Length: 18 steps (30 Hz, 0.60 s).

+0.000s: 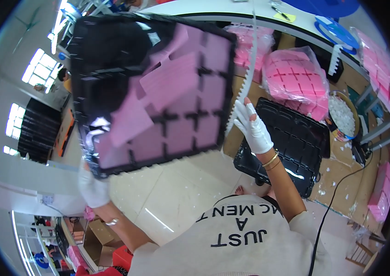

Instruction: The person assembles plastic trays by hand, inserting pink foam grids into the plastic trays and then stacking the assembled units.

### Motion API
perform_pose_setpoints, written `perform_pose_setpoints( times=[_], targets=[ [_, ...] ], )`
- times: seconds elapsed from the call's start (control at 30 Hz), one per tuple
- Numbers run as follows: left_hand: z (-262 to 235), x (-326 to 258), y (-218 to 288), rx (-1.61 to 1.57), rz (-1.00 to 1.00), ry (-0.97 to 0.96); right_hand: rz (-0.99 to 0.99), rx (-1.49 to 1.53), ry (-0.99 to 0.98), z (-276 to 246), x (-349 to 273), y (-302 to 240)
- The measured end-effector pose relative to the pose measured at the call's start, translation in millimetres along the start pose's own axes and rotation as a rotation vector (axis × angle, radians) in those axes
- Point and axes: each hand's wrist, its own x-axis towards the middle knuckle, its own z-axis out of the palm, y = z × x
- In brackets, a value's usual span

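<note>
Left hand (92,187), white glove, grips the lower left corner of a black tray (112,50) and holds it up, tilted, close to the camera; fingers wrapped on the tray edge, mostly hidden behind it. The tray is off the bench, in the air over the pale tiled floor (176,184). Its grid cells carry pink foam squares (190,92); several lie loose and crooked across the upper left part, and the left cells show bare black.

Right hand (252,129), also white-gloved with gold bangles at the wrist, reaches up beside the tray's right edge, fingers closed on a long white toothed strip (245,78) that runs up toward the top of the view. Whether the strip touches the tray edge, cannot tell.

Below the right hand a second black tray (296,142), cells unfilled, lies on the brown cardboard-covered bench (342,184). Farther back on the bench: clear bags of pink foam blocks (294,78), a round tub of white bits (342,115). More pink foam stacks at the bench's right edge (381,193). A black cable (328,211) trails down the bench front.
</note>
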Motion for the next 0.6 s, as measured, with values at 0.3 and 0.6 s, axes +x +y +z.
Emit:
perform_pose_setpoints(
  times=[0.3, 0.6],
  targets=[
    [14, -40, -197, -0.079, -0.51, -0.262, -0.078, -0.546, 0.708, -135, -110, 1],
    [60, -37, -297, 0.484, -0.783, -0.609, 0.132, -0.905, 1.082, -168, -177, -68]
  ],
)
